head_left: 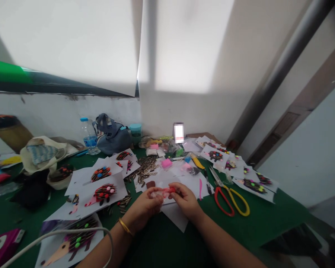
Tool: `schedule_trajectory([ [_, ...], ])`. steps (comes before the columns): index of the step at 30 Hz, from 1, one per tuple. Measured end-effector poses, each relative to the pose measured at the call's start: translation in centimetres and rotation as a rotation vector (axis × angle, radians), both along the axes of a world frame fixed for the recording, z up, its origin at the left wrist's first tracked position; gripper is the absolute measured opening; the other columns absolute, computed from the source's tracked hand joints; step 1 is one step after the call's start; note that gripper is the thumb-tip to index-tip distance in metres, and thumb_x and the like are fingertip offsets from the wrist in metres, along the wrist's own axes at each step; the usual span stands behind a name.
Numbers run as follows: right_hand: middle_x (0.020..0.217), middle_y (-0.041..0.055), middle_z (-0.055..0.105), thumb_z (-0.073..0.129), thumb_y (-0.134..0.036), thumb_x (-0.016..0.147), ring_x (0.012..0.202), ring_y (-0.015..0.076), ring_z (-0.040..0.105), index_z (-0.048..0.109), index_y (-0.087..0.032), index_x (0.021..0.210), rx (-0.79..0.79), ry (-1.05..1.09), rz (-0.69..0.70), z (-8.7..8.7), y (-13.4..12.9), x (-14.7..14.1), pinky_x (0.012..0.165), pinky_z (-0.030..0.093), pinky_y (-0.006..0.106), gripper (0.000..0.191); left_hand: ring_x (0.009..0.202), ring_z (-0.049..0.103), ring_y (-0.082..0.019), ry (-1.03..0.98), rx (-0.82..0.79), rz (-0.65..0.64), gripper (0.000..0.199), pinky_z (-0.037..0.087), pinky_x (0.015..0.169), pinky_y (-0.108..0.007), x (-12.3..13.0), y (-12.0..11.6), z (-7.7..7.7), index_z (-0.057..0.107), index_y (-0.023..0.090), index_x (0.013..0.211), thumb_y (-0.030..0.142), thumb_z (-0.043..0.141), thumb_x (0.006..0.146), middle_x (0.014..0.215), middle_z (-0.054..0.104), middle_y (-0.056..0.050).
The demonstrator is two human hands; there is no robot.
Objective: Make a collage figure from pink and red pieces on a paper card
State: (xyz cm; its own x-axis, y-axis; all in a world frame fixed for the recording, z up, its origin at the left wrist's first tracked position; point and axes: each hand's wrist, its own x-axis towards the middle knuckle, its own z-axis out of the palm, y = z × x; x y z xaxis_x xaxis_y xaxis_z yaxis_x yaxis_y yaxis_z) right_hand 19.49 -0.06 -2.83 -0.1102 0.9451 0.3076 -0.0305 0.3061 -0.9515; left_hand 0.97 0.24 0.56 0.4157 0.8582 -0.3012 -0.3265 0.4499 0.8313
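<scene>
In the middle of the head view, my left hand point(145, 208) is closed on a crinkled clear plastic wrapper point(156, 194). My right hand point(187, 203) pinches a red lump point(169, 190) that looks like modelling clay, at the wrapper's other end. Both hands are close together over white paper sheets point(175, 216). Just beyond them are a brown piece of clay point(150, 184) and a heap of striped sunflower seeds point(147, 166). A pink plastic modelling knife point(200, 189) and a black pen point(208, 184) lie right of my right hand.
Large scissors point(223, 191) with red and yellow handles lie at right. Hedgehog pictures made with seeds point(104, 193) cover the left, and more pictures point(216, 155) lie at right. A water bottle point(89, 137), blue bag point(111, 136) and phone point(179, 133) stand behind. A white cable point(72, 231) crosses my left arm.
</scene>
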Motion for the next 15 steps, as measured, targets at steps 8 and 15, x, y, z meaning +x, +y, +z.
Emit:
schedule_trajectory([
  [8, 0.096, 0.0042, 0.067, 0.064, -0.031, 0.084, 0.084, 0.0180, 0.066, 0.064, -0.023, 0.112, -0.001, -0.045, -0.016, 0.28, -0.25, -0.26, 0.082, 0.054, 0.035, 0.029, 0.048, 0.031, -0.005, -0.002, -0.008, -0.096, 0.032, 0.019, 0.046, -0.020, 0.43, -0.27, -0.13, 0.065, 0.015, 0.084, 0.038, 0.081, 0.070, 0.055, 0.039, 0.008],
  [15, 0.090, 0.0028, 0.067, 0.062, -0.032, 0.086, 0.083, 0.0178, 0.066, 0.062, -0.023, 0.113, -0.012, 0.014, 0.012, 0.28, -0.26, -0.11, 0.081, 0.053, 0.034, 0.028, 0.054, 0.044, -0.006, 0.012, 0.028, -0.022, 0.034, 0.030, 0.052, -0.019, 0.34, -0.10, 0.22, 0.065, 0.015, 0.081, 0.035, 0.086, 0.064, 0.062, 0.053, 0.004],
])
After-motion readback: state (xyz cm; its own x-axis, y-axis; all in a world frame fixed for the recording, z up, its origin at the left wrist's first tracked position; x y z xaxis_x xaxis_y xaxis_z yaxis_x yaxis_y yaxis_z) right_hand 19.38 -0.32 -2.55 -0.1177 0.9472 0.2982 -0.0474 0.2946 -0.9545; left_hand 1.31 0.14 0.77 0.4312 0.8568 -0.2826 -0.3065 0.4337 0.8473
